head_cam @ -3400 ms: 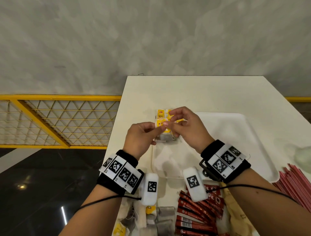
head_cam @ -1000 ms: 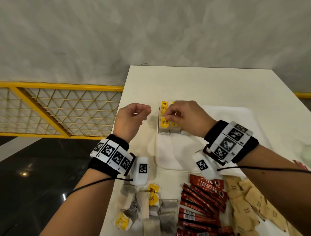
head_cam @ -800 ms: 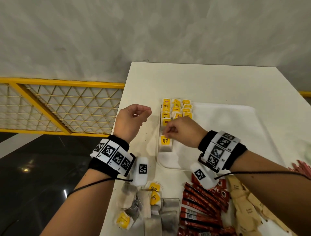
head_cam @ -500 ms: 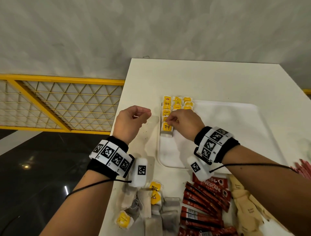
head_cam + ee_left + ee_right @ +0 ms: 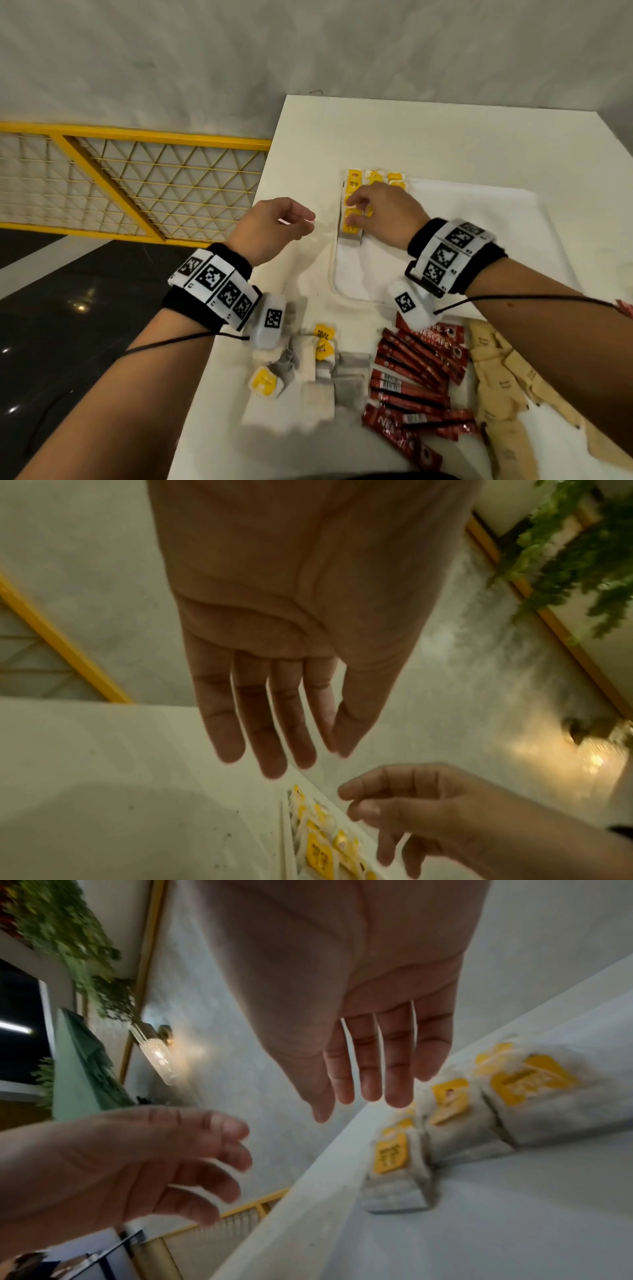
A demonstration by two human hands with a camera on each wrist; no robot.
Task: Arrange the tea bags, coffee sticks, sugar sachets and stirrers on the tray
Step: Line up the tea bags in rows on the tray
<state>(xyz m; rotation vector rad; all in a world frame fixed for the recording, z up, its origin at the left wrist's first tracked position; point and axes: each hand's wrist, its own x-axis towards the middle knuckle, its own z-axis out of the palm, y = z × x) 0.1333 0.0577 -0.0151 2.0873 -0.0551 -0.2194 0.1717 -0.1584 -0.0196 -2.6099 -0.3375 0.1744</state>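
A white tray (image 5: 479, 240) lies on the table with rows of yellow-tagged tea bags (image 5: 352, 178) packed in its far left corner. My right hand (image 5: 356, 212) hovers over these rows, its fingertips at or just above the bags. The right wrist view shows its fingers (image 5: 397, 1069) straight and nothing held, with the tea bags (image 5: 390, 1153) just below. My left hand (image 5: 301, 222) hangs above the table left of the tray. It is empty, its fingers (image 5: 270, 723) straight in the left wrist view.
Near the table's front edge lie loose tea bags (image 5: 323, 346), red coffee sticks (image 5: 411, 377) and brown sugar sachets (image 5: 503, 387). A yellow railing (image 5: 137, 178) and a drop to a dark floor border the table's left edge. Most of the tray is bare.
Both hands held a tea bag over the tray earlier. The right hand then set one at the near end of the left column and moved up over the rows; the left hand stayed put.
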